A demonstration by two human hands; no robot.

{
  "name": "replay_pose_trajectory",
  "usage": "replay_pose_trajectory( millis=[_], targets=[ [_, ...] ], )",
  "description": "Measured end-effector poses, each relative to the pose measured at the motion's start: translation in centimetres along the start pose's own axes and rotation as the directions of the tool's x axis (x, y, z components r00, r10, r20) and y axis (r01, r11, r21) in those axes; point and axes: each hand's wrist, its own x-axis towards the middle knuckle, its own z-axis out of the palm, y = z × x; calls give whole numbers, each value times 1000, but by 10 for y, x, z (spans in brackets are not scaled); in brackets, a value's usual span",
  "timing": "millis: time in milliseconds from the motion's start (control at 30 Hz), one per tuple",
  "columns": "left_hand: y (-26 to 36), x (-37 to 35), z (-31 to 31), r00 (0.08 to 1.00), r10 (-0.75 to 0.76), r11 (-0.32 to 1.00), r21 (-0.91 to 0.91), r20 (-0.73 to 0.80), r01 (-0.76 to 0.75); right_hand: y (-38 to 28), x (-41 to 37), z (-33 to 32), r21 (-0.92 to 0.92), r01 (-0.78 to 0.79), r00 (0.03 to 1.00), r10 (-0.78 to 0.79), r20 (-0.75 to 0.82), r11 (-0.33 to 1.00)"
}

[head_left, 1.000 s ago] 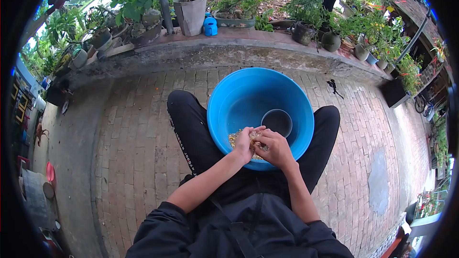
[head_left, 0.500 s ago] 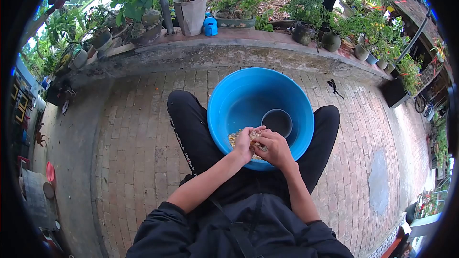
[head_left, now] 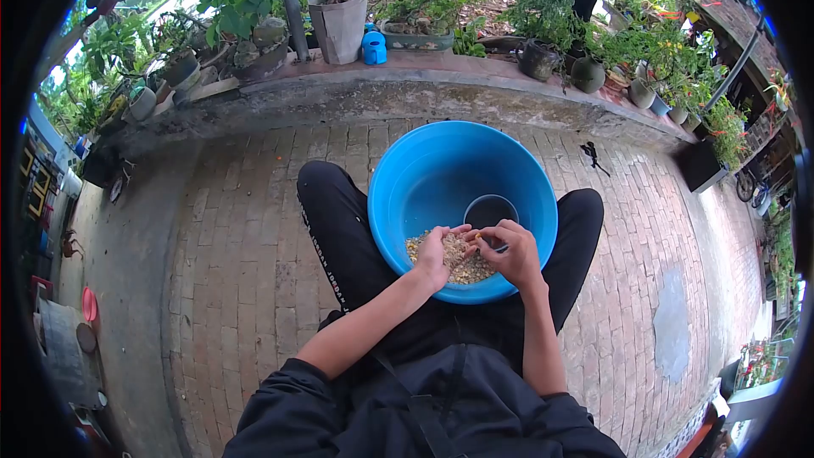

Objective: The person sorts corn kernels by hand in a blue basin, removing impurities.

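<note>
A big blue basin [head_left: 407, 171] sits between my legs, with a layer of mixed pale and yellow grain [head_left: 473, 271] on its near side. My left hand [head_left: 433, 256] is cupped palm-up over the grain, and some kernels appear to lie in it. Just to its right, my right hand [head_left: 514, 254] is closed in a pinch on a small orange-yellow kernel [head_left: 478, 237]. Behind the right hand, a dark round bowl [head_left: 490, 209] stands inside the basin, its near part hidden by the fingers.
Brick paving [head_left: 246, 288] surrounds me. Ahead runs a low concrete ledge [head_left: 407, 85] bearing potted plants [head_left: 538, 58] and a blue watering can [head_left: 374, 47]. A small black object [head_left: 593, 157] lies on the bricks to the right. A pink-red item [head_left: 90, 304] is at far left.
My right hand has moved right, away from my left palm, and now pinches a kernel. More grain shows between the hands. My left hand has barely moved.
</note>
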Motion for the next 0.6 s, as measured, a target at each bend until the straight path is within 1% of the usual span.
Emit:
replay_pose_trajectory(
  millis=[33,100,167,233,300,400,533,600],
  targets=[
    [0,0,1,1000,-14,999,-31,12,14,6,0,-1,-10,-56,998,55,-42,998],
    [0,-2,2,999,-29,998,-60,23,30,14,3,-1,-45,-53,997,51,-50,998],
    [0,-3,3,1000,-16,998,-58,-10,16,18,4,-1,-105,-70,990,56,-128,992],
    [1,-3,4,1000,-9,999,-53,-14,8,22,2,-1,-82,-85,988,73,-138,993],
    [1,-3,3,1000,-5,999,-46,-20,4,25,-1,-1,-62,-102,979,89,-183,993],
    [2,-1,2,999,11,998,-69,-39,-13,25,-4,-2,-20,-134,973,128,-193,991],
    [3,-4,3,997,47,995,-91,-61,-53,19,-5,3,-29,-119,972,110,-207,993],
    [3,-4,3,996,55,993,-98,-64,-61,12,-6,7,12,-89,978,90,-187,996]
  ],
)
